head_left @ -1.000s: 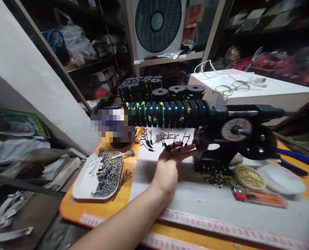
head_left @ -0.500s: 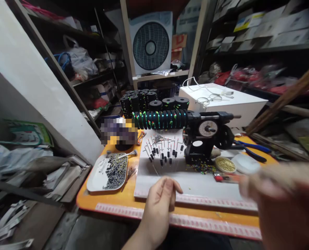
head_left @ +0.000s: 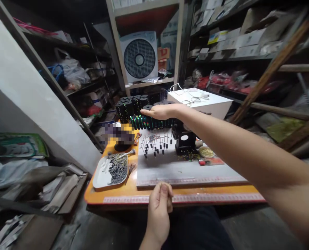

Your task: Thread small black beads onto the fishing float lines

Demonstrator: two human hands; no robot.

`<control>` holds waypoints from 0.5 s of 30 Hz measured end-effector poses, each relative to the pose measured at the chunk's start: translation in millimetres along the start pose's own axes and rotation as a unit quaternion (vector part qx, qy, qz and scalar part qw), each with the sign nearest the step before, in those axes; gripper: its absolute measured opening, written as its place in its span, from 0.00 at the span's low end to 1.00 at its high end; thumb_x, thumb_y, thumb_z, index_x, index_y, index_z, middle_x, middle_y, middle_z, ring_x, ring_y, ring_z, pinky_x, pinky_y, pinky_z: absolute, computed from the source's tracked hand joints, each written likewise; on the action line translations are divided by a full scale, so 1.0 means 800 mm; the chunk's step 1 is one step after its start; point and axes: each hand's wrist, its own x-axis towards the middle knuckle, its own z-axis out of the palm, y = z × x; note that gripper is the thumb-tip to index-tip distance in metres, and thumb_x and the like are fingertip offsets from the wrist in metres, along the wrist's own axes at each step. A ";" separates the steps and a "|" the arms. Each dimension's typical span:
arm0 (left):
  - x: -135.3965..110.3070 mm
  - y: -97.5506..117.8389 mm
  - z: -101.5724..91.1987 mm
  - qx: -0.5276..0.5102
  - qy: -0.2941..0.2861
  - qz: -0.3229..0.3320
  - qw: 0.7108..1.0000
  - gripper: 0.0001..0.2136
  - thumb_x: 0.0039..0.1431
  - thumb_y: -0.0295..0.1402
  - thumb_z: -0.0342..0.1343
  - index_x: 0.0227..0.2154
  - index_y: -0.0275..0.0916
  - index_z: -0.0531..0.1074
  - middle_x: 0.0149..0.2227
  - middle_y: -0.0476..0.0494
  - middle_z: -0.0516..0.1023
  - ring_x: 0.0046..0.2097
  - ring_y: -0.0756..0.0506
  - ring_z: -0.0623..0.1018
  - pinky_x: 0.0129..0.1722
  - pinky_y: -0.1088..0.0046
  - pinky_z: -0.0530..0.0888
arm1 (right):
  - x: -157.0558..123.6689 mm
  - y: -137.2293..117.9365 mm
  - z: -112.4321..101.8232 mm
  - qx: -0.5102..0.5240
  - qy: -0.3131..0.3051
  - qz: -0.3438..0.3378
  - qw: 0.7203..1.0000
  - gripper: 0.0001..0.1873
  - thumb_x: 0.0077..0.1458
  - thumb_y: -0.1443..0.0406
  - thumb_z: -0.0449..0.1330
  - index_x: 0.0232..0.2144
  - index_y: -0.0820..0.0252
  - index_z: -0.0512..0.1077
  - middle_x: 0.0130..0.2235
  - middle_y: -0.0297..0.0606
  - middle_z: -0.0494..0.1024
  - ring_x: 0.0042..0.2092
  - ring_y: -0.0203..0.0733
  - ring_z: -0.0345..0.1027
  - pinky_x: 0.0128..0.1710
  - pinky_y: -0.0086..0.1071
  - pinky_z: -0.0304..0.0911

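Note:
My right hand (head_left: 159, 111) reaches far across the table, fingers stretched flat, resting on or just over the row of black rings with green wire (head_left: 146, 122) mounted on the black winding machine (head_left: 183, 139). My left hand (head_left: 159, 205) hovers near the table's front edge with fingers curled and thumb pressed to them; whether it holds anything is hidden. Small black components on wire legs (head_left: 155, 146) lie scattered on the grey mat (head_left: 183, 170).
A white tray of small dark parts (head_left: 111, 170) sits on the orange table (head_left: 118, 194) at the left. Stacks of black rings (head_left: 130, 104) stand behind. A white box (head_left: 209, 104), a fan (head_left: 139, 57) and cluttered shelves surround the table. A small dish of gold bits (head_left: 205, 151) lies by the machine.
My left hand pulled back from the mat to the table's front edge and curled. My right arm swung in and stretched out onto the ring row. The view drew back.

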 end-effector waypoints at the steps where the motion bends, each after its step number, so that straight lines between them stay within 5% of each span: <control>1: -0.001 -0.002 -0.001 -0.002 -0.005 -0.004 1.000 0.24 0.60 0.57 0.55 0.25 0.40 0.64 0.19 0.61 0.49 0.21 0.54 0.48 0.21 0.75 0.49 | -0.009 -0.005 0.006 -0.011 -0.009 0.010 1.000 0.14 0.67 0.60 0.60 0.52 0.60 0.72 0.52 0.42 0.76 0.47 0.45 0.74 0.46 0.43 0.73; 6: -0.011 -0.026 -0.004 -0.027 -0.015 -0.033 0.999 0.25 0.59 0.59 0.53 0.24 0.41 0.62 0.18 0.62 0.46 0.20 0.54 0.46 0.20 0.76 0.47 | -0.050 -0.023 0.017 -0.049 0.002 0.025 0.999 0.18 0.66 0.60 0.60 0.55 0.60 0.69 0.56 0.44 0.73 0.52 0.49 0.72 0.50 0.48 0.71; 15: -0.011 -0.041 -0.010 -0.038 -0.002 -0.037 0.999 0.25 0.58 0.59 0.55 0.24 0.41 0.61 0.19 0.62 0.45 0.20 0.54 0.45 0.20 0.77 0.45 | -0.011 0.015 -0.021 -0.020 -0.063 0.033 0.997 0.15 0.67 0.60 0.60 0.53 0.60 0.71 0.54 0.43 0.75 0.49 0.46 0.74 0.47 0.44 0.73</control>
